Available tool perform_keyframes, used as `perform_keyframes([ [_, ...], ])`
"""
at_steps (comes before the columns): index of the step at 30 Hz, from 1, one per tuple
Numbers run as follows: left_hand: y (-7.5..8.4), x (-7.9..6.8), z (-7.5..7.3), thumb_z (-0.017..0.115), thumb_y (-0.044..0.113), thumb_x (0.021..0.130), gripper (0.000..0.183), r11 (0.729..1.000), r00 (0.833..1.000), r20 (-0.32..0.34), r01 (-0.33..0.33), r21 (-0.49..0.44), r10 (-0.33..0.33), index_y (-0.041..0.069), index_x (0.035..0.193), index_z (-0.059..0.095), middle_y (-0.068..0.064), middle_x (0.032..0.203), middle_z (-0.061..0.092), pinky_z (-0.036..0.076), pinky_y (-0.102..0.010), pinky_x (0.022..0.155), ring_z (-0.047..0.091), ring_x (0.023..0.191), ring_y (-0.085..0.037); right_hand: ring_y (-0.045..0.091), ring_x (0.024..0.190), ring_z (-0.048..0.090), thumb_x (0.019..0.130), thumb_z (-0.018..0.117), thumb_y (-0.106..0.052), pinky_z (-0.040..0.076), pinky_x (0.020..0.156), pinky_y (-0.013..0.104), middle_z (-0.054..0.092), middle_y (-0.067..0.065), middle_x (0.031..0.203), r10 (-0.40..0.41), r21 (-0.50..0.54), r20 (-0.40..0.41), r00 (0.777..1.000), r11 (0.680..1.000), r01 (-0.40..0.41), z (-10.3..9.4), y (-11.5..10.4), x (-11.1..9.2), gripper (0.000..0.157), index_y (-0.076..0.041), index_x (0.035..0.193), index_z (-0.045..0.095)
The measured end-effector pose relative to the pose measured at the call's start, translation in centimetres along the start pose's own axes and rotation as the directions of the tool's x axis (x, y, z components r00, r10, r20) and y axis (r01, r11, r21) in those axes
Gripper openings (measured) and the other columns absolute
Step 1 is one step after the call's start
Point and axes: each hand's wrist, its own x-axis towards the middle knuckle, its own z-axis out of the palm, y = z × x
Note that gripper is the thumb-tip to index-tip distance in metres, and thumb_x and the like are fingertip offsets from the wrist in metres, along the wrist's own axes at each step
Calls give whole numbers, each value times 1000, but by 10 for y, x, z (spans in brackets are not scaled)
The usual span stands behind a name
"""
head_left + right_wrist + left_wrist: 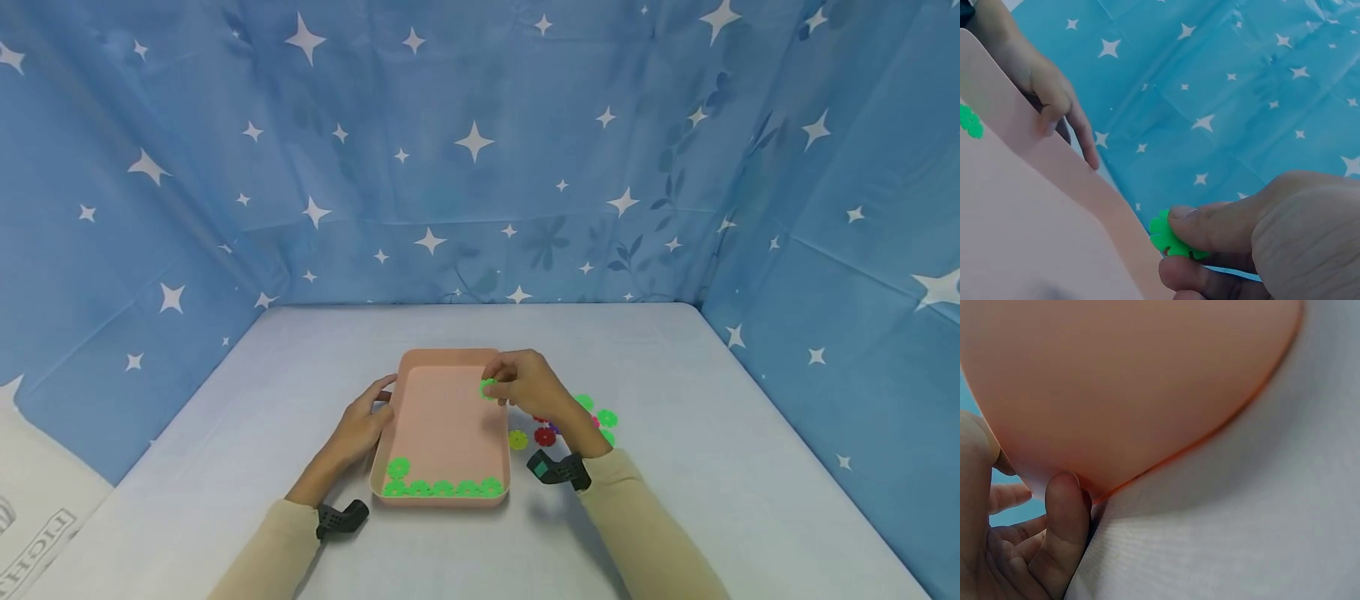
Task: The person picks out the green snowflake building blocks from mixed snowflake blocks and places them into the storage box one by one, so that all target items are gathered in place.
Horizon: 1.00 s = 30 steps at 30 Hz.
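A shallow pink tray [450, 417] sits on the table, with several green flower-shaped plastic discs [443, 488] lined up along its near edge and another green disc [399, 467] above the left end of that row. My left hand [362, 429] grips the tray's left side; in the left wrist view its thumb [1064, 515] lies against the wall. Over the tray's far right part, my right hand [528, 385] pinches one green flower-shaped disc [1163, 236] between thumb and fingers.
Right of the tray lie loose flower discs: a yellow one [518, 440], a red one [545, 437] and several green ones [607, 418], some partly hidden by the right forearm. A blue star-patterned curtain [480, 167] stands behind the white table [675, 367].
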Motion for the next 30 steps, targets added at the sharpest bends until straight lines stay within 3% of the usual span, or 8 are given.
perform_keyframes([
  [7, -1, -2, -2, 45, 18, 97, 62, 1000, 1000, 10, -1, 1, 1, 19, 158, 36, -18, 136, 56, 54, -42, 86, 66, 99, -27, 35, 74, 70, 93, 68, -3, 57, 64, 33, 69, 5, 86, -2, -39, 47, 999, 999, 4, 22, -6, 3, 13, -6, 104, 74],
  [16, -1, -4, -4, 46, 18, 96, 62, 1000, 1000, 0, -4, 20, 4, 19, 157, 37, -17, 135, 57, 52, -43, 88, 65, 102, -27, 24, 66, 71, 92, 62, 2, 57, 60, 29, 70, 5, 83, -78, -95, 168, 983, 991, 95, 62, -15, 5, 24, 1, 112, 76],
  [22, -1, -3, -2, 45, 18, 97, 61, 1000, 1000, 4, -8, 17, 8, 18, 157, 36, -18, 135, 57, 53, -40, 85, 65, 99, -24, 15, 60, 69, 93, 64, 1, 55, 57, 25, 71, 1, 75, -33, -191, 201, 979, 979, 73, 80, -16, 3, 20, -1, 108, 77],
  [30, 2, -2, -2, 45, 17, 98, 60, 1000, 1000, 6, -17, 9, 17, 17, 158, 36, -19, 135, 56, 53, -39, 83, 65, 96, -25, 7, 63, 55, 91, 67, -3, 48, 59, 21, 63, -10, 71, -51, -351, 249, 967, 926, 139, 90, -14, 1, 15, -10, 98, 78],
])
